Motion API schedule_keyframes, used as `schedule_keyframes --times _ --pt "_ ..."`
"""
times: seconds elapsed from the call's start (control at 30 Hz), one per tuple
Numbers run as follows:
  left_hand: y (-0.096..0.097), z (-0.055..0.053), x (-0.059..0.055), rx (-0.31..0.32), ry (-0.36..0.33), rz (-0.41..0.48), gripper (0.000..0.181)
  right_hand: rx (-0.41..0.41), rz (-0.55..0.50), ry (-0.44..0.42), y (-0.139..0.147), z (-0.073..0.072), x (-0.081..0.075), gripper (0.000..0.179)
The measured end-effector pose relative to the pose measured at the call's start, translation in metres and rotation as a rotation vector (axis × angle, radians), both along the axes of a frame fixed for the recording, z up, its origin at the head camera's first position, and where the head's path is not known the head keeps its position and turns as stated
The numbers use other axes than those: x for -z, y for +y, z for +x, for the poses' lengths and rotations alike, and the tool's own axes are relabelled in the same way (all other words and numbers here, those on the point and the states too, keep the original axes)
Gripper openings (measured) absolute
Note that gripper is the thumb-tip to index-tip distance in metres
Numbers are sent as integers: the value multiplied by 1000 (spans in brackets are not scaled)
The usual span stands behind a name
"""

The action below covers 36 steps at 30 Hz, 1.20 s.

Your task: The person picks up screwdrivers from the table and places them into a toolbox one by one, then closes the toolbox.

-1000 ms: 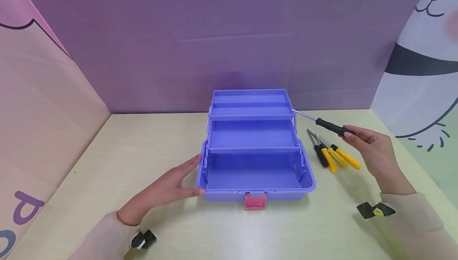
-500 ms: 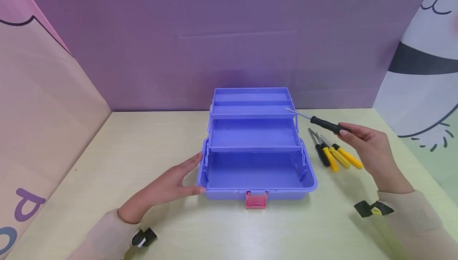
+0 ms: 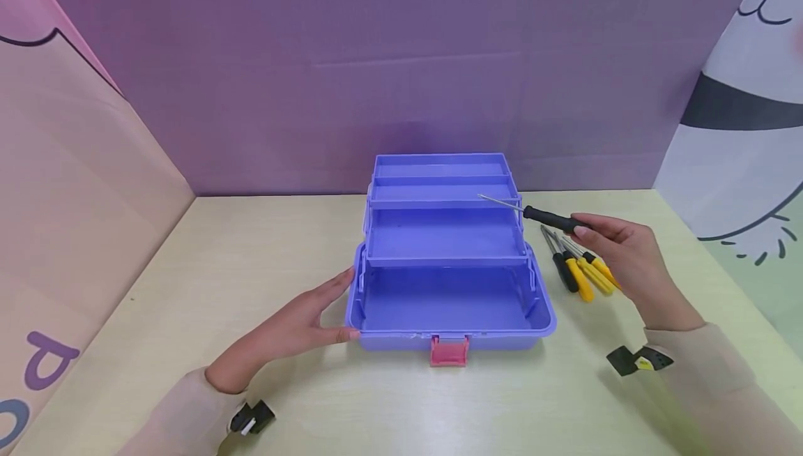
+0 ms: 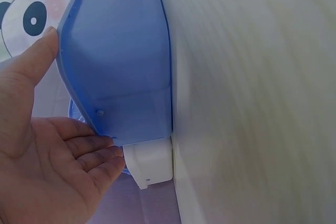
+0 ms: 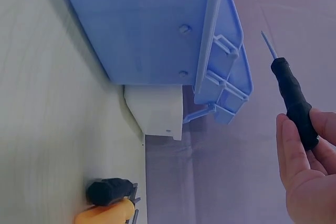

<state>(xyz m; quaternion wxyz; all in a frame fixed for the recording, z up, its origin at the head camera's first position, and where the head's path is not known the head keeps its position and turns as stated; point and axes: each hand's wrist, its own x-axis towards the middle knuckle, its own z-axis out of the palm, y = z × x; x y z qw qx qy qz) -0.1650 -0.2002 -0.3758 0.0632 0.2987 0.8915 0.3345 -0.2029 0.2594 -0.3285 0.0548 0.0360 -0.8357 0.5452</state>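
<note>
A purple-blue toolbox (image 3: 448, 302) stands open on the table, its stepped trays (image 3: 445, 233) raised toward the back and a pink latch (image 3: 449, 352) hanging at the front. With thumb and fingers spread, my left hand (image 3: 307, 322) touches the box's left rim; the left wrist view shows the thumb near one end and the fingers (image 4: 92, 148) at the other. My right hand (image 3: 627, 261) pinches the black handle of a screwdriver (image 5: 291, 95) by its end. The shaft points left, over the upper trays in the head view.
Several screwdrivers (image 3: 580, 268) with black and yellow handles lie beside the box's right side, partly behind my right hand. A purple backdrop (image 3: 282, 93) rises behind the table (image 3: 263, 247), and printed panels stand on both sides.
My right hand has moved left with the screwdriver, bringing its tip from the trays' right edge to over them. My left hand stays on the box's left side.
</note>
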Motion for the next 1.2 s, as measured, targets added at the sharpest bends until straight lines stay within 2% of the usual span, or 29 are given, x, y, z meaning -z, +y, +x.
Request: schedule_keyframes --times 0.2,0.43,0.73,0.93,1.1,1.2 --pt "0 0 -1 1 5 -4 92 -26 -3 -6 -8 -2 -1 47" --pt "0 0 -1 -4 1 -5 92 -16 76 -62 -12 -9 2 51" --pt "0 -1 1 2 6 0 92 -71 44 -64 -17 -14 6 51" --pt "-1 -1 3 3 13 1 92 -109 -31 -40 -23 -17 8 49" --pt "-1 -1 2 2 10 0 92 -112 24 -54 -28 -17 8 49" --pt "-1 -1 1 -1 7 -4 92 -133 13 -62 -30 -18 7 49"
